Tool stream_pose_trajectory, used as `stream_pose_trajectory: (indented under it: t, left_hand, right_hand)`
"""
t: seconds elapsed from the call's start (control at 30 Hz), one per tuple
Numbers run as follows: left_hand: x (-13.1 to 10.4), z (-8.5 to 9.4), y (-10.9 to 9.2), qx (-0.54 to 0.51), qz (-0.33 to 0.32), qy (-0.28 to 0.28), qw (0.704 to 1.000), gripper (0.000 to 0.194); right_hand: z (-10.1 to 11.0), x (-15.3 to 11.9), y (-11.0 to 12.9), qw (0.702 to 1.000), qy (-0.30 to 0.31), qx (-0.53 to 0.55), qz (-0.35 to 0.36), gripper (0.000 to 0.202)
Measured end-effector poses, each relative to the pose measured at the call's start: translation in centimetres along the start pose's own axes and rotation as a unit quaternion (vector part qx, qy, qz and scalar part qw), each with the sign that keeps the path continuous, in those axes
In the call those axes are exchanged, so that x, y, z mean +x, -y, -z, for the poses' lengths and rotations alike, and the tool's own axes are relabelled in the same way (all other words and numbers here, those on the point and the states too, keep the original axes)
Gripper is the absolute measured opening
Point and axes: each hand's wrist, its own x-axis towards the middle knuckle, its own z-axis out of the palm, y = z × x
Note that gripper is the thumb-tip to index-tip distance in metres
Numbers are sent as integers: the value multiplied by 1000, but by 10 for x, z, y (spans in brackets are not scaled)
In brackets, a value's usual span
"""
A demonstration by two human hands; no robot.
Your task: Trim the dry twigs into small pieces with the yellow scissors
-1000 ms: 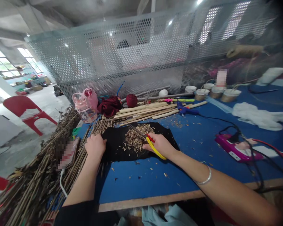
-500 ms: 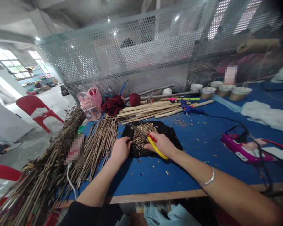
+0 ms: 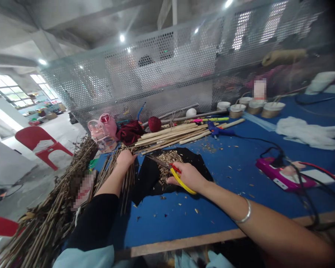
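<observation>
Right hand (image 3: 191, 176) grips yellow-and-red scissors (image 3: 176, 178) over tan clippings (image 3: 170, 157) on black cloth (image 3: 146, 179). Left hand (image 3: 125, 158) is at thin stems (image 3: 127, 186) beside it; whether it grasps any, I cannot tell. Apparently selecting a stem; cutting calls for one between the blades.

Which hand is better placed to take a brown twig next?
Left, I'd judge: the left hand is at the brown twigs, while the right hand is farther off, holding yellow-handled scissors over the dry scraps.
</observation>
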Motion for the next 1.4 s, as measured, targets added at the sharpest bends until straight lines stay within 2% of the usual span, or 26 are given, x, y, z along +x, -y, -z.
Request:
stream_pose_trajectory:
  t: [0.07,0.17,0.33,0.47,0.6,0.73,0.93,1.03,1.13,1.27,1.4]
  left_hand:
    - [7,4,7,-34,5,24,999,25]
    - [13,11,17,-119,22,67,990,25]
    - [8,19,26,-289,44,120,949,23]
    - [-1,25,28,-382,48,140,912,21]
    - [-7,29,33,-412,43,143,899,23]
    - [-7,31,36,-374,38,119,919,26]
    - [-4,37,35,-204,22,57,977,28]
    - [-6,36,35,-124,3,0,992,27]
    - [-8,29,31,-58,-21,-55,997,35]
    - [-6,16,24,-10,-70,-29,997,31]
    - [3,12,29,22,-81,13,996,33]
  right_hand:
    - [1,0,0,1000,-4,0,1,48]
    - [2,0,0,1000,-4,0,0,48]
    - [2,-1,2,1000,1,9,0,49]
    - [1,-1,1,1000,-2,6,3,49]
    - [1,-1,1,1000,-1,-2,4,48]
    - [1,-1,2,1000,4,-5,0,47]
    - [1,1,2,1000,4,-11,-4,46]
    - [2,1,3,1000,4,-12,-4,45]
    - [2,0,3,1000,6,-12,-7,45]
    - [2,0,2,1000,5,-10,-3,45]
    - [3,1,1,1000,3,-4,0,44]
